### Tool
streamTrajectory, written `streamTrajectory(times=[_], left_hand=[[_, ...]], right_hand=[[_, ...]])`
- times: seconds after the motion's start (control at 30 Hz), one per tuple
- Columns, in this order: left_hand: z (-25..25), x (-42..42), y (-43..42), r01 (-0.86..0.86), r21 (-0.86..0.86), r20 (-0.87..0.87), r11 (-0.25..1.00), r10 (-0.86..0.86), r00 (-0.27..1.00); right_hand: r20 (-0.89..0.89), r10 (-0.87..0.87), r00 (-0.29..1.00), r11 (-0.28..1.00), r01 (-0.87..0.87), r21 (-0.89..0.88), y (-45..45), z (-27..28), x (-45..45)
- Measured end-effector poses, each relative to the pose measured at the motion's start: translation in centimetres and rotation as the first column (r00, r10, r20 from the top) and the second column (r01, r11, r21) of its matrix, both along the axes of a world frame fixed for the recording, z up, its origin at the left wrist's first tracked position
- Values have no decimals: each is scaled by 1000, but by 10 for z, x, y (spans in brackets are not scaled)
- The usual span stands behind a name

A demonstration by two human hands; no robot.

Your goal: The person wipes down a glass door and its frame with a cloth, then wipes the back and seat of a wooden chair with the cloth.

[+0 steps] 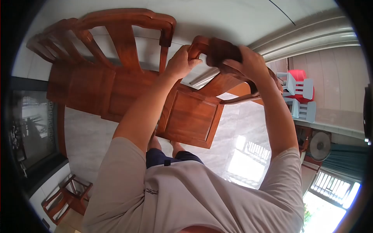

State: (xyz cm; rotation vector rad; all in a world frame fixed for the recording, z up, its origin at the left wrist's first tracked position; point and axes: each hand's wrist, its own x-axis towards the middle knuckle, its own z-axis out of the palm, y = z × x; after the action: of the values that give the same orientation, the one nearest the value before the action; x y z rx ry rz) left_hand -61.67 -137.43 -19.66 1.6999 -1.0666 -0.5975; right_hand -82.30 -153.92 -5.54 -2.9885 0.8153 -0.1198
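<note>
A reddish-brown wooden chair with a panelled seat (190,112) stands in front of me, its back toward the wall. My left hand (180,64) is closed around the corner of its backrest (200,43), thumb pointing inward. My right hand (250,64) is closed on a dark brown cloth (223,54), which lies bunched over the top rail of the same backrest. The cloth hides part of the rail, and my right fingertips are partly out of sight behind it.
A matching wooden bench (128,83) runs along the wall to the left. A dark glass-topped table (35,132) is at far left, with a small wooden chair (68,200) below it. Plastic chairs (303,91) and a fan (320,145) are at right.
</note>
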Motion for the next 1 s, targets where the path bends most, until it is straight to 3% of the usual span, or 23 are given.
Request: streamTrajectory(times=[0.07, 0.13, 0.17, 0.23, 0.27, 0.33, 0.47, 0.53, 0.57, 0.63, 0.67, 0.77, 0.83, 0.87, 0.93, 1.0], left_hand=[[-4, 1, -4, 25, -14, 1, 1000, -25, 1000], [-16, 1, -7, 12, -255, 77, 967, 8, 997], [-16, 0, -6, 14, -253, 79, 967, 6, 997], [-14, -3, -2, -50, 72, 127, 996, 41, 991], [-20, -1, -3, -44, 75, 127, 996, 34, 991], [-27, 3, -7, 53, -133, 120, 990, -37, 992], [-13, 2, 3, 74, -58, 174, 996, -63, 983], [-28, 3, -6, -26, 7, 216, 1000, 24, 976], [-36, 2, -6, -24, 10, 213, 1000, 21, 977], [-25, -3, -3, -100, -12, 220, 995, 100, 970], [-25, -2, -5, -97, -15, 216, 995, 98, 971], [-38, -1, -9, -31, -50, 172, 998, 39, 984], [-41, 0, -13, -59, -157, 181, 986, 87, 980], [-42, 1, -15, -59, -158, 182, 986, 88, 979], [-40, 3, -16, -2, -187, 189, 982, 38, 981], [-29, 0, -11, -31, -211, 185, 977, 71, 980]], right_hand=[[23, 76, 997, 997, -76, -15, 9, -7, 36], [41, 243, 969, 961, -235, -144, 21, -14, 68], [44, 242, 969, 962, -233, -143, 29, -10, 82], [-262, 151, 953, 987, -162, -21, 42, 6, 106], [-262, 146, 954, 988, -155, -18, 39, 7, 111], [-284, 327, 901, 945, -304, 123, 34, 11, 119], [-340, 420, 841, 904, -423, 69, 50, 5, 123], [-375, 341, 862, 874, -437, -212, 60, -7, 122], [-377, 340, 862, 876, -436, -208, 67, -15, 123], [-392, 171, 904, 782, -366, -504, 80, -27, 124], [-396, 168, 903, 782, -367, -505, 78, -27, 124], [-388, 227, 893, 810, -394, -435, 66, -24, 135], [-482, 319, 816, 892, -430, -137, 53, -17, 154], [-481, 319, 817, 892, -431, -139, 48, -11, 163], [-650, 431, 626, 872, -473, 123, 46, 10, 180], [-616, 435, 657, 889, -420, 181, 40, 7, 186]])
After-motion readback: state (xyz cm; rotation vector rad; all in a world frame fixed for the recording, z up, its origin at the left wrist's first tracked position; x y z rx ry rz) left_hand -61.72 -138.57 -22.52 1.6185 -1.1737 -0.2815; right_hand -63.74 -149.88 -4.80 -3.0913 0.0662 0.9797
